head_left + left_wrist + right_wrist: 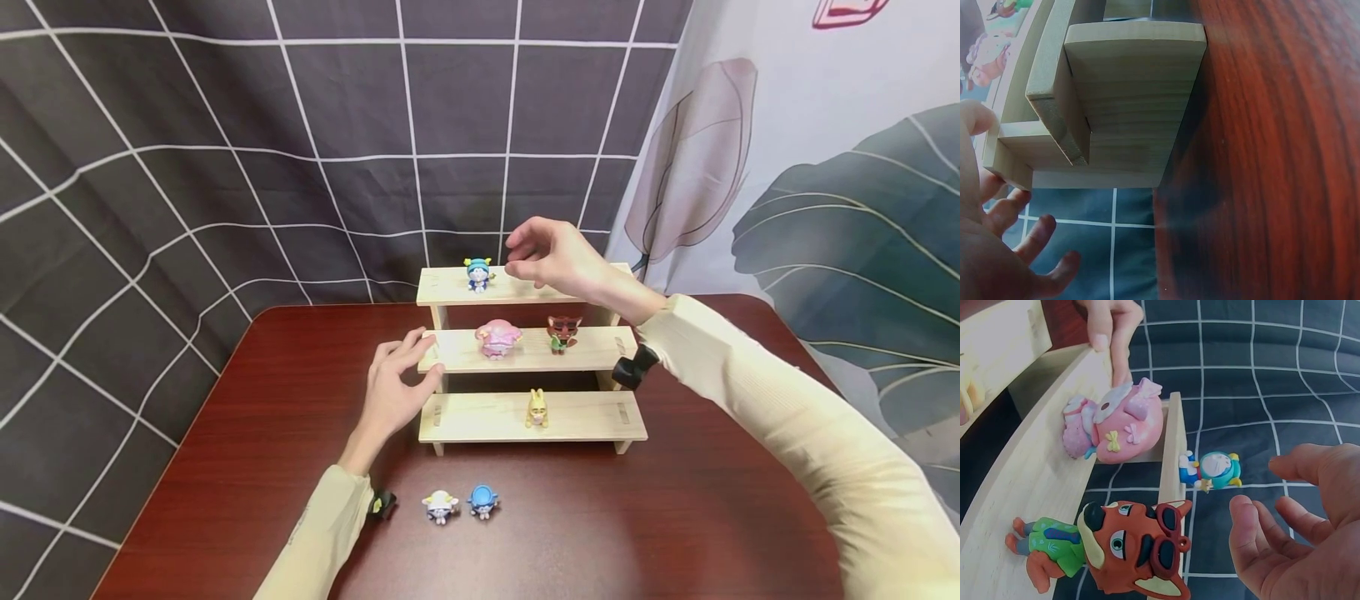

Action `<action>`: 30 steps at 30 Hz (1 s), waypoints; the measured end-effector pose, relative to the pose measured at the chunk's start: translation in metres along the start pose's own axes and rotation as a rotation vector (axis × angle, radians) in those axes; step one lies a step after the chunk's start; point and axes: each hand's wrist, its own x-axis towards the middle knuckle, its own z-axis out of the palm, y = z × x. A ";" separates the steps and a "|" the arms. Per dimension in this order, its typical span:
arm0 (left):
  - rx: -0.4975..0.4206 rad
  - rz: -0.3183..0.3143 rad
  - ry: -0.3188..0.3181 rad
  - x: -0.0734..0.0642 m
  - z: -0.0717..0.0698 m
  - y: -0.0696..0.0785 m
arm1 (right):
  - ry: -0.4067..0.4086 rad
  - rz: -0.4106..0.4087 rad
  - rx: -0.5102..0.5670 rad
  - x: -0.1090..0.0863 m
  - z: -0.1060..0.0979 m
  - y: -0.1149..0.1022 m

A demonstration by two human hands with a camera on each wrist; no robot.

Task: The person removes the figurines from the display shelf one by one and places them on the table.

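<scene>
While my left hand (392, 385) pinches the left end of the middle shelf (534, 350), my empty right hand (564, 257) hangs near the blue-capped toy (477, 277) on the top shelf (442, 287), thumb apart from the fingers. Below, a pink toy (498, 338) and a fox toy (559, 335) share the middle shelf.

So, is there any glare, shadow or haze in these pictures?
Head view: pale glare on the glossy dark-red tabletop; left wrist view: dark shadow beside the pale wooden three-tier shelf, the pink big-headed figurine washed out; right wrist view: the orange-brown fox figurine shows clear detail.
</scene>
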 end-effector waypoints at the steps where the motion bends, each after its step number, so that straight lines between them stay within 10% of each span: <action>1: 0.000 -0.001 0.000 0.000 0.000 0.000 | -0.002 0.005 0.004 0.001 0.001 0.000; 30: 0.002 -0.009 0.000 0.000 -0.001 0.001 | -0.047 0.083 -0.089 0.021 0.018 0.002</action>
